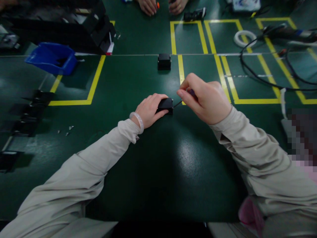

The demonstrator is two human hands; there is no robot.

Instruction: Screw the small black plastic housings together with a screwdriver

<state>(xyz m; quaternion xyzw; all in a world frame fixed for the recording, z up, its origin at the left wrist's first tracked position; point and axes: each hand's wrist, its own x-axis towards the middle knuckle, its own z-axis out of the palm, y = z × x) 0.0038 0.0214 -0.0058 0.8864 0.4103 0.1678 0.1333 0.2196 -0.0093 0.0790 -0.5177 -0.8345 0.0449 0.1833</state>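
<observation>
On the green table, my left hand [150, 110] is wrapped round a small black box [165, 105] and presses it against the surface. A white bracelet circles that wrist. My right hand [201, 97] is closed on a thin dark-shafted screwdriver [177, 104], its handle mostly hidden in my fingers. The tip meets the right end of the box, near small silvery screw heads; whether it sits in one, I cannot tell. Straight ahead stands a second black box [164, 61] of similar look.
Loose screws [67, 131] lie at left, near a row of black parts [27, 115]. Behind are a blue bin [53, 59] and a black rack [81, 29]. Black cable [257, 77] and a white ring [245, 38] lie right. A co-worker's hands [148, 6] rest across the table.
</observation>
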